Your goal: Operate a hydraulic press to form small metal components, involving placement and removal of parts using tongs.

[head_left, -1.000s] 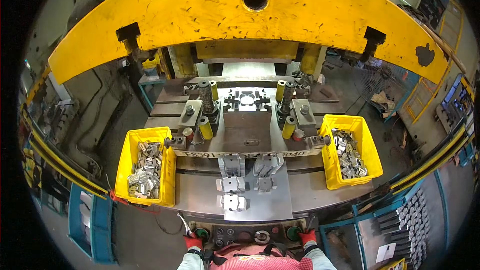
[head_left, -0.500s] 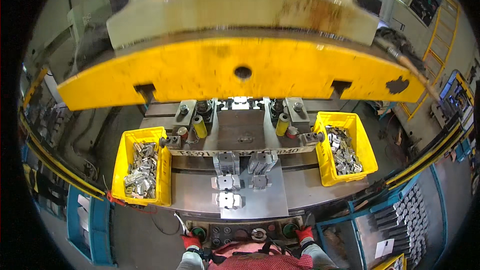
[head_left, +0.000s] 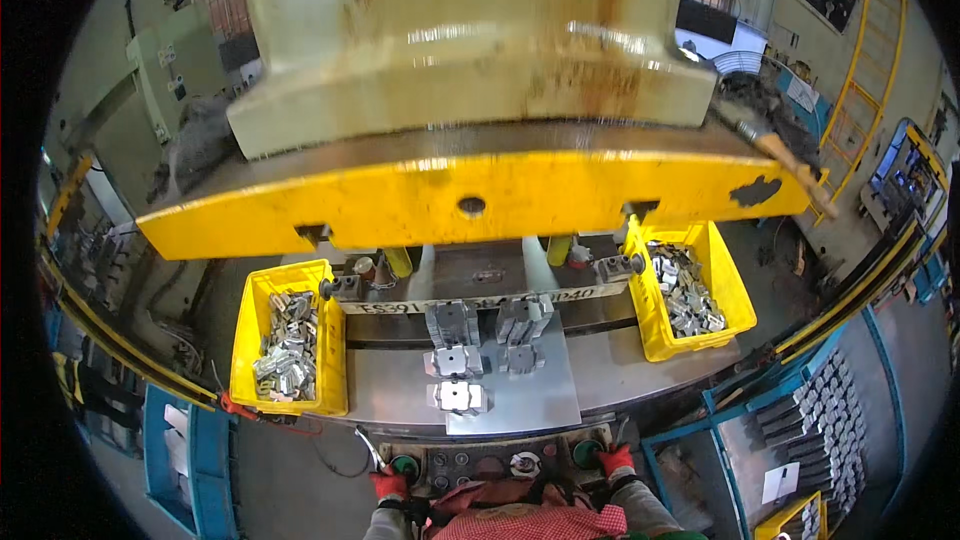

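Observation:
My left hand (head_left: 390,485), in a red glove, is at the left end of the control panel (head_left: 465,470), beside a green button (head_left: 405,466). A slim metal piece (head_left: 369,448) rises next to it; whether I hold it cannot be made out. My right hand (head_left: 615,461), also red-gloved, is at the panel's right end by another green button (head_left: 587,454). The fingers of both hands are too small and partly hidden to read. Ahead, stacks of shaped metal parts (head_left: 453,323) and single parts (head_left: 458,398) lie on the metal plate (head_left: 535,405).
The press's yellow-fronted ram (head_left: 560,195) hangs over the die (head_left: 480,275). Yellow bins (head_left: 338,370) (head_left: 655,330) of small metal pieces flank it. Blue racks (head_left: 190,470) (head_left: 720,430) stand at both sides, the right one bearing rows of metal parts.
The ram has come down and covers more of the die and its posts. My view has shifted slightly. Both hands stay at the panel's ends.

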`<state>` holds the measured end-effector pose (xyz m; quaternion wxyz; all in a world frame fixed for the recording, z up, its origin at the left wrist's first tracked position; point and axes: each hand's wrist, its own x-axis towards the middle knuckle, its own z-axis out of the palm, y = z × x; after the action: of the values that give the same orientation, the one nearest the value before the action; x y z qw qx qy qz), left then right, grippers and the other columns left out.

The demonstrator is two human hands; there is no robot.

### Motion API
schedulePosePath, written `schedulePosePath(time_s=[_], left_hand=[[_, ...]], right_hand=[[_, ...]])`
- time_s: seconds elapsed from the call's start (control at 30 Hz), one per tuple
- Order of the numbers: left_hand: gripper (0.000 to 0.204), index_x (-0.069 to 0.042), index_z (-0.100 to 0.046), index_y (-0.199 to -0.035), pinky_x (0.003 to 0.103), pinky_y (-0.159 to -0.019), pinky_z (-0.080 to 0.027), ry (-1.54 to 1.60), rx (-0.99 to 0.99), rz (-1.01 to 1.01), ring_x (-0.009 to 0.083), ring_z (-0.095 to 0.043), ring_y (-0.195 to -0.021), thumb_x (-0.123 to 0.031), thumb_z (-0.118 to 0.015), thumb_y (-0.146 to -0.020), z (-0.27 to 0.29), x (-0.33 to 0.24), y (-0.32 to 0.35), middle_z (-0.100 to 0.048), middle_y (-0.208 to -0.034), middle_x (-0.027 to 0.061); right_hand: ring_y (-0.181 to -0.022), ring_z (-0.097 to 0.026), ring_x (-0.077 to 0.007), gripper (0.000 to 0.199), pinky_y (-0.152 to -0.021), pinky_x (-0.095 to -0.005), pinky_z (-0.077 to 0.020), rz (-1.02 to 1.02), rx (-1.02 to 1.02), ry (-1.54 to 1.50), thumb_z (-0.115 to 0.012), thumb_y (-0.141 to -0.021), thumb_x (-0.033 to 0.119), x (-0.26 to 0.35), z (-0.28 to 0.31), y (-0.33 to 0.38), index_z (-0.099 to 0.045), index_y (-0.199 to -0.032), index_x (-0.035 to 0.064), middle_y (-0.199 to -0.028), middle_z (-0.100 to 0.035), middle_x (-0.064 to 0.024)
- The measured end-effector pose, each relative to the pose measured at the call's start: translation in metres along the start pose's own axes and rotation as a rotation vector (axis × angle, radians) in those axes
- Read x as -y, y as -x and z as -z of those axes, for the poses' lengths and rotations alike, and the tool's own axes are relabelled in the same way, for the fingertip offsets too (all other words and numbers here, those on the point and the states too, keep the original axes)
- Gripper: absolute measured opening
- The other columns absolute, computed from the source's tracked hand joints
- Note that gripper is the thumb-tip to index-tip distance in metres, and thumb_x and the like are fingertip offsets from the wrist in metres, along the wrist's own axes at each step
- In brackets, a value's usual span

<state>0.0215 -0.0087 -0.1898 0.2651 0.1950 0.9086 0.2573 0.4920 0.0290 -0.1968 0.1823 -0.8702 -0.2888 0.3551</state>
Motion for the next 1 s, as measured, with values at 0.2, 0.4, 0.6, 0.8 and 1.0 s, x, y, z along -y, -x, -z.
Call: schedulePosePath(time_s=[0.2,0.4,0.6,0.8,1.0], left_hand=[[0.037,-0.01,-0.047,-0.094,0.031,-0.044,-0.039,0.812,0.019,0.259,0.0175,-0.044,-0.046,-0.042,-0.052,-0.076,0.075,0.04,0.026,-0.05,-0.06,0.0074],[0.033,-0.011,-0.045,-0.107,0.02,-0.043,-0.035,1.165,-0.238,-0.172,0.0079,-0.042,-0.052,-0.029,-0.05,-0.079,0.146,-0.121,0.085,-0.051,-0.077,0.0005],[0.028,-0.009,-0.043,-0.111,0.02,-0.045,-0.036,0.829,0.83,-0.638,0.0069,-0.041,-0.055,-0.016,-0.042,-0.083,0.124,-0.337,0.079,-0.043,-0.07,-0.0007],[0.022,-0.005,-0.046,-0.101,0.023,-0.048,-0.036,0.533,0.819,-1.298,0.0101,-0.042,-0.054,-0.015,-0.045,-0.082,0.059,-0.478,0.023,-0.045,-0.065,0.0015],[0.027,-0.012,-0.051,-0.101,0.016,-0.046,-0.032,0.685,0.952,-0.864,0.002,-0.041,-0.057,-0.032,-0.042,-0.085,0.035,-0.487,0.005,-0.047,-0.068,-0.0053]], right_hand=[[-0.083,-0.05,-0.02,0.06,-0.061,-0.0376,-0.0422,-0.157,-0.133,-0.89,-0.058,-0.072,0.035,-0.098,0.003,-0.077,-0.034,-0.118,0.0046,-0.101,-0.05,-0.0115],[-0.083,-0.051,-0.0198,0.042,-0.069,-0.0315,-0.043,0.305,-0.502,-1.003,-0.045,-0.084,0.031,0.141,0.151,0.058,-0.038,-0.116,0.0058,-0.098,-0.052,-0.0082],[-0.079,-0.045,-0.0091,0.04,-0.07,-0.023,-0.0392,0.89,0.372,-0.749,-0.055,-0.078,0.015,0.354,0.125,0.067,-0.042,-0.114,0.0022,-0.092,-0.05,-0.0007],[-0.068,-0.047,-0.0078,0.026,-0.062,-0.0231,-0.0402,0.922,0.692,-0.584,-0.06,-0.073,0.02,0.491,0.061,0.031,-0.054,-0.094,0.0065,-0.078,-0.053,0.0023],[-0.067,-0.049,-0.0114,0.029,-0.064,-0.0246,-0.0405,0.96,0.532,-0.811,-0.062,-0.071,0.023,0.492,0.052,0.022,-0.054,-0.092,0.0037,-0.078,-0.054,-0.0007]])
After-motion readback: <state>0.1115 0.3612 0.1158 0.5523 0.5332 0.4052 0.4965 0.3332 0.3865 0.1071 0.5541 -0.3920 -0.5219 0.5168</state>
